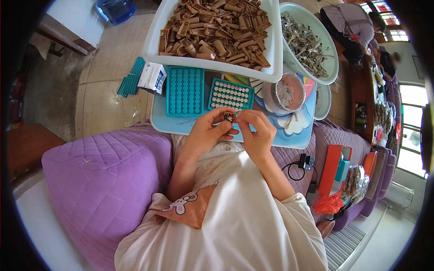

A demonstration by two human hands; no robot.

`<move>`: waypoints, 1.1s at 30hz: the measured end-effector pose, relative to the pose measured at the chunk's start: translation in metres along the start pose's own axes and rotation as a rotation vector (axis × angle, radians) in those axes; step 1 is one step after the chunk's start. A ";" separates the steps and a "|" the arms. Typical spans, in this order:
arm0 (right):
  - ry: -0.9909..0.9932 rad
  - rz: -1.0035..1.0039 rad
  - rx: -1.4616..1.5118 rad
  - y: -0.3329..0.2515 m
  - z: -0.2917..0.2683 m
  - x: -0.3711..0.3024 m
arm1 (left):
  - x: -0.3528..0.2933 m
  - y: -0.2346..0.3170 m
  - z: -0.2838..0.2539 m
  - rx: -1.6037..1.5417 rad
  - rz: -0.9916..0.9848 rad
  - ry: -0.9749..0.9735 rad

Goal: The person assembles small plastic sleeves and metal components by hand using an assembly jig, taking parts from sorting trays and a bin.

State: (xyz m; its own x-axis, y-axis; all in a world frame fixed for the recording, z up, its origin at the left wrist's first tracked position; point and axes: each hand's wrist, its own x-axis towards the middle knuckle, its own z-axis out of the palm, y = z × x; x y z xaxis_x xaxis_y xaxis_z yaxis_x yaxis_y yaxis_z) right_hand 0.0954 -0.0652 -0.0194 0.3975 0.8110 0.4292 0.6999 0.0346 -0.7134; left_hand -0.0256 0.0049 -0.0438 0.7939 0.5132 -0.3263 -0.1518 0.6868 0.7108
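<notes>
My left hand point(209, 131) grips a small brown plastic casing point(229, 117) upright, between thumb and fingers, with a dark and gold-coloured part showing inside it. Close against its right side, my right hand point(258, 133) is closed in a pinch; whatever lies between those fingertips is too small to make out. Just beyond the hands is a teal tray point(250, 100) with rows of round white pieces. To its left lies a larger teal tray point(185, 113) with rows of round cups. A clear tub point(267, 94) of small white pieces stands to the right.
A white bin point(151, 47) heaped with brown plastic casings point(217, 31) overhangs the far side of the blue table point(158, 118). Behind right is a pale green basin point(335, 54) of wired parts. A white box point(151, 77) sits far left. Two people work at the far right.
</notes>
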 end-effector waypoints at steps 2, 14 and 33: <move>-0.035 -0.038 -0.004 -0.003 -0.001 0.000 | -0.001 0.003 0.004 0.027 -0.013 -0.003; -0.344 0.173 0.121 0.008 -0.013 -0.008 | 0.007 -0.010 0.000 0.044 -0.070 0.002; -0.152 0.405 -0.344 0.100 0.016 0.010 | 0.011 -0.007 -0.005 0.045 -0.018 0.022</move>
State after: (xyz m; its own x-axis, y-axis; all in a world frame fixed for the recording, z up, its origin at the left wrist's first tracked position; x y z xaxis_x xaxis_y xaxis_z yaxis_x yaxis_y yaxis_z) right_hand 0.1596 -0.0444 -0.0960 0.6030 0.7958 0.0550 0.6725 -0.4701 -0.5716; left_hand -0.0190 0.0084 -0.0557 0.7833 0.5120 -0.3526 -0.1105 0.6729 0.7315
